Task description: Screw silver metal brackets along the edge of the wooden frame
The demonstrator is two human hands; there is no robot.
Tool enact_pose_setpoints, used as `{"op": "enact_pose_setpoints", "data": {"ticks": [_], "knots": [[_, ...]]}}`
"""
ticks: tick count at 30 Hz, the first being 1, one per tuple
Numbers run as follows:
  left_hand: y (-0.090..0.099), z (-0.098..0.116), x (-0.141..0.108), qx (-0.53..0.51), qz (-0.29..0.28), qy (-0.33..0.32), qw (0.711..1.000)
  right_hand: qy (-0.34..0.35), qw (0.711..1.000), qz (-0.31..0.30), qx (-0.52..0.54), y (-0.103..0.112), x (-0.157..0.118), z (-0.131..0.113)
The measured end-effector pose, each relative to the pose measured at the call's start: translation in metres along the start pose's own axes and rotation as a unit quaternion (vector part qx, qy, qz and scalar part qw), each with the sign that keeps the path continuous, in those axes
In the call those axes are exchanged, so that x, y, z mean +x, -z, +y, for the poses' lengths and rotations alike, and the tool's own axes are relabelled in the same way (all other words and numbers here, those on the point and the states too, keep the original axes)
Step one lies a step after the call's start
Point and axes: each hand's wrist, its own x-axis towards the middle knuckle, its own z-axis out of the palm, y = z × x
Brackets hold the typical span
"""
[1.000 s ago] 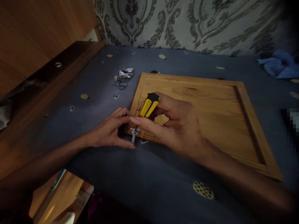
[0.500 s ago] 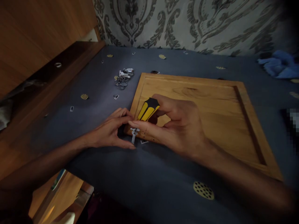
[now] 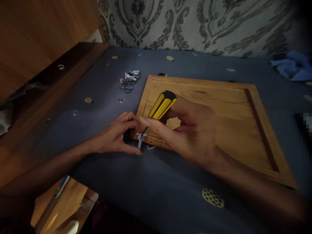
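Grasping the yellow-and-black screwdriver point(image 3: 163, 104), the right hand point(image 3: 192, 131) angles its shaft onto the metal bracket point(image 3: 140, 139), right at the near-left corner of the wooden panel point(image 3: 234, 113)! Left hand point(image 3: 119, 131) curves around; its grip, I can't say.

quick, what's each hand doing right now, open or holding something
Left hand: thumb and fingers curved around the metal fitting; whether it grips it cannot be told.
Right hand: closed, holding the yellow-and-black screwdriver.
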Motion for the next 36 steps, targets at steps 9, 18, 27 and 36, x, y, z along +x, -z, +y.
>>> {"op": "enact_pose_setpoints", "data": {"ticks": [9,18,27,36], "knots": [[0.001,0.005,0.002,-0.014,-0.007,0.016,1.000,0.010,1.000,-0.014,0.005,-0.002,-0.001,0.002],[-0.001,0.001,0.000,-0.028,-0.008,0.028,0.999,0.054,0.997,-0.047,-0.013,-0.002,-0.001,0.007],[0.001,0.003,0.001,-0.023,-0.020,0.029,0.999,-0.084,0.969,-0.201,0.116,0.017,0.010,0.002],[0.001,0.003,-0.001,-0.020,-0.008,0.025,0.999,-0.049,0.997,0.043,0.042,0.015,0.012,-0.016]]}}
